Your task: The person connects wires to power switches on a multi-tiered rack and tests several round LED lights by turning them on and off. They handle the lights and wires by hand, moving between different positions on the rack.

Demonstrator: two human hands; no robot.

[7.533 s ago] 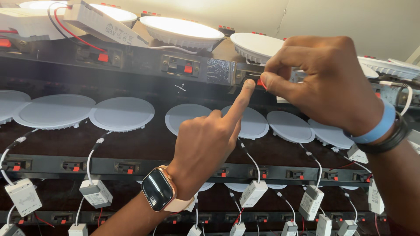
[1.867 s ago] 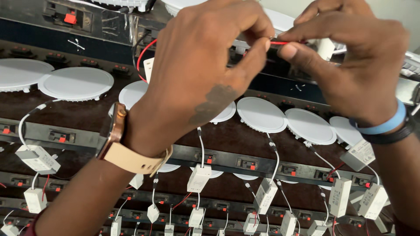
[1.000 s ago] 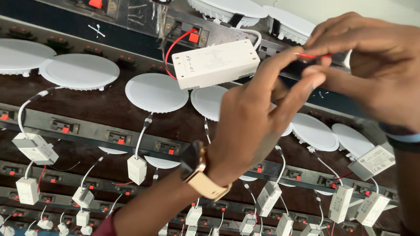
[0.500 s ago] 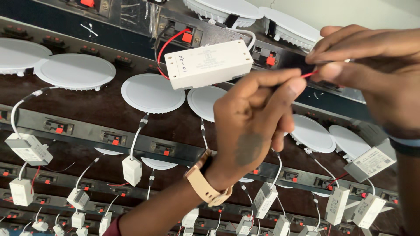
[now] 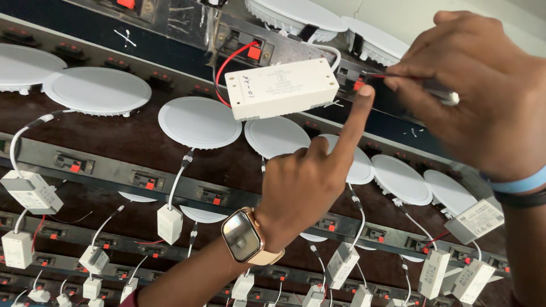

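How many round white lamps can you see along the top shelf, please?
2: one lamp at top centre, above the white box; another lamp just right of it. Others may be hidden.

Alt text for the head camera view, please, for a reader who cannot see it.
The right hand pinches a thin red wire at a push terminal on a dark test rack, while the left hand, wearing a smartwatch, presses an extended forefinger at that terminal. A white rectangular driver box lies just left of it, above rows of round white panel lights.

A dark, seemingly blank smartwatch screen (image 5: 240, 235) sits on the left wrist, facing the camera.
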